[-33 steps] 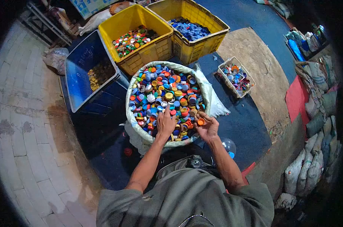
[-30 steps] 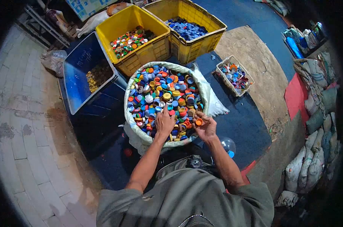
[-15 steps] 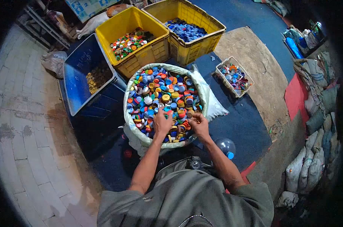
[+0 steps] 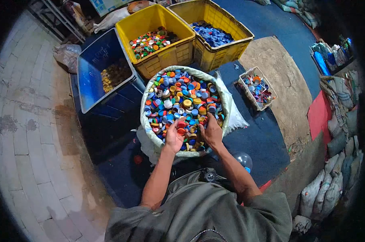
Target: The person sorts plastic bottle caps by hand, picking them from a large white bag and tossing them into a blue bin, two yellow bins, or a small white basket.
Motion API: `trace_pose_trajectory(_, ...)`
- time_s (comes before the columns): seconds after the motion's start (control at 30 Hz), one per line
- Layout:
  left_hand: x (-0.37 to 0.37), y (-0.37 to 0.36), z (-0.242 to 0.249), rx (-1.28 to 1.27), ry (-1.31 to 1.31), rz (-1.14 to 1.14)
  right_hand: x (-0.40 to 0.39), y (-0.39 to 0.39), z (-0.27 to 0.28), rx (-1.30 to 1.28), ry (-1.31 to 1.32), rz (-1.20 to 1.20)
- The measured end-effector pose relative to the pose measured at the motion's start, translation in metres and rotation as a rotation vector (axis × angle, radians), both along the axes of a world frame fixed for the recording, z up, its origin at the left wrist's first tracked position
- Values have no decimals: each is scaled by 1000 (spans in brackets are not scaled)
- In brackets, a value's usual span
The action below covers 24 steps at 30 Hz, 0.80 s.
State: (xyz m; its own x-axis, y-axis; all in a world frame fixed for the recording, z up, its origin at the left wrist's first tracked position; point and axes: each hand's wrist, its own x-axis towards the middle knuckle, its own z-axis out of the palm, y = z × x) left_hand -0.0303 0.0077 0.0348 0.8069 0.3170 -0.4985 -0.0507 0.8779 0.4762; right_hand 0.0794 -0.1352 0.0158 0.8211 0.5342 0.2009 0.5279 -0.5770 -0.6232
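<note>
A large round sack [image 4: 226, 101] with its pale rim rolled back is full of mixed coloured bottle caps [image 4: 187, 103]. My left hand [image 4: 174, 139] is over its near side, palm turned up and inward, with red bottle caps [image 4: 181, 128] held at the curled fingers. To the right, my right hand [image 4: 213, 132] reaches in among the caps. Its thumb stands apart from the fingers and no cap shows between them; the fingertips are right at the pile.
Beyond the sack stand a blue bin [image 4: 83, 86] with yellowish caps, a yellow bin [image 4: 162, 56] with mixed caps and another yellow bin [image 4: 214, 56] with blue caps. A small white basket [image 4: 258, 88] lies right. A clear bottle [image 4: 243, 158] is beside my right forearm.
My left hand has turned from palm down to palm up, with red caps at its fingers. My right hand has opened from a pinch. The whole view has shifted slightly.
</note>
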Motion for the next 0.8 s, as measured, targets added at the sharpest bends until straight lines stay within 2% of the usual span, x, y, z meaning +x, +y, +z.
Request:
trace_pose_trajectory(0.27,-3,3,-5,-56,-42,25,-1,7,11,-45,138,-95)
trace_pose_trajectory(0.43,-3,5,-2,-58,-39,44,4,5,2,240,311,-146)
trace_pose_trajectory(0.53,-2,7,-1,-54,-60,57,6,8,20,572,992,-241)
trace_pose_trajectory(0.57,0,8,1,-58,-69,63,8,9,8,741,1107,-205)
trace_pose_trajectory(0.67,6,11,6,-100,-47,112,9,12,21,1077,1621,-113)
trace_pose_trajectory(0.73,12,16,0,-157,-53,129,12,20,18,1140,1775,-16)
trace_pose_trajectory(0.8,17,21,-3,-154,-65,152,8,34,25,1067,1673,-96)
